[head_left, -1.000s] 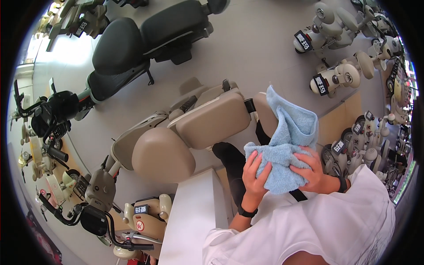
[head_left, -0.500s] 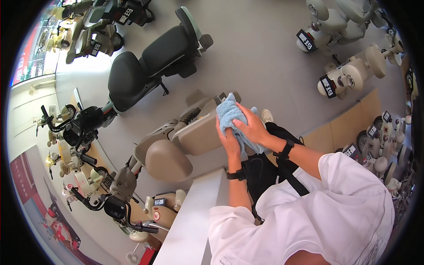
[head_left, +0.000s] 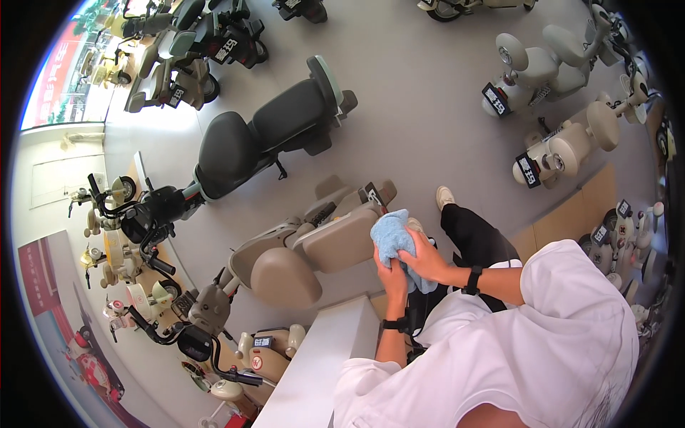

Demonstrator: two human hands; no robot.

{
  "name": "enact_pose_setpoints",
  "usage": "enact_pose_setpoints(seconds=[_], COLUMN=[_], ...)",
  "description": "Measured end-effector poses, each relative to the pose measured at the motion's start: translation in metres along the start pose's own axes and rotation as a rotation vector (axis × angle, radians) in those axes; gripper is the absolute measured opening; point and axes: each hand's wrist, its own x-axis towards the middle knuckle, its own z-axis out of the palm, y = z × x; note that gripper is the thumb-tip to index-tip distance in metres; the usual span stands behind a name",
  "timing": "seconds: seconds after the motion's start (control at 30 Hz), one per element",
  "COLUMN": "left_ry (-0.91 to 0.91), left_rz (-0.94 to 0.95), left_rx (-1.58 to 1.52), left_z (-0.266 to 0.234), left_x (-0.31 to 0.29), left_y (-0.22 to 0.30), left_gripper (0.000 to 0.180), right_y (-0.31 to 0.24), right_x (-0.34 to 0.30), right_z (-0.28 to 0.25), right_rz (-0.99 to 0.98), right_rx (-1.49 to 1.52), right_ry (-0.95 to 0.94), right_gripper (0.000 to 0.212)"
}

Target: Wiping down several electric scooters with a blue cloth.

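Observation:
A light blue cloth (head_left: 392,234) is bunched between my two hands in front of my body. My left hand (head_left: 391,275) grips it from below, with part of the cloth hiding the fingers. Around its right side my right hand (head_left: 426,258) is closed, thumb pressed on the fabric, and a loose end hangs down beneath. Just to the left of the cloth stands a beige electric scooter (head_left: 342,242) with a padded seat and backrest; its rear end is nearest my hands.
A black-seated scooter (head_left: 285,118) stands beyond the beige one. A white counter (head_left: 321,364) lies at my left side. More scooters (head_left: 564,146) are parked at the right, with others along the left wall. Wooden boards (head_left: 564,214) edge the floor on the right.
The cloth is bunched more compactly in both hands. The view has shifted, so the scooters appear lower and further right. One leg has stepped out, its shoe apart from the other.

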Motion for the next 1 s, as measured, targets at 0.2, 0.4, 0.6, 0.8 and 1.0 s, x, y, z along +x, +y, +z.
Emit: enact_pose_setpoints(seconds=[0.2, 0.4, 0.6, 0.8, 1.0], left_ry=[0.122, 0.137, 0.213, 0.331, 0.233], left_rz=[-0.066, -0.288, -0.036, 0.562, 0.554], left_rx=[0.06, 0.137, 0.12, 0.343, 0.358], left_z=[0.011, 0.045, 0.098, 0.123, 0.143], left_x=[-0.027, -0.058, 0.021, 0.188, 0.372], left_y=[0.01, 0.084, 0.176, 0.23, 0.247], left_gripper=[0.05, 0.041, 0.046, 0.06, 0.069], right_y=[-0.011, -0.053, -0.124, -0.17, -0.181], right_x=[0.005, 0.041, 0.123, 0.225, 0.38], right_z=[-0.042, -0.122, -0.167, -0.163, -0.116], right_rz=[-0.022, -0.006, -0.167, -0.467, -0.18], right_rx=[-0.013, 0.066, -0.032, 0.099, 0.207], right_ry=[-0.294, -0.892, -0.605, -0.111, 0.08], right_gripper=[0.069, 0.051, 0.062, 0.079, 0.071])
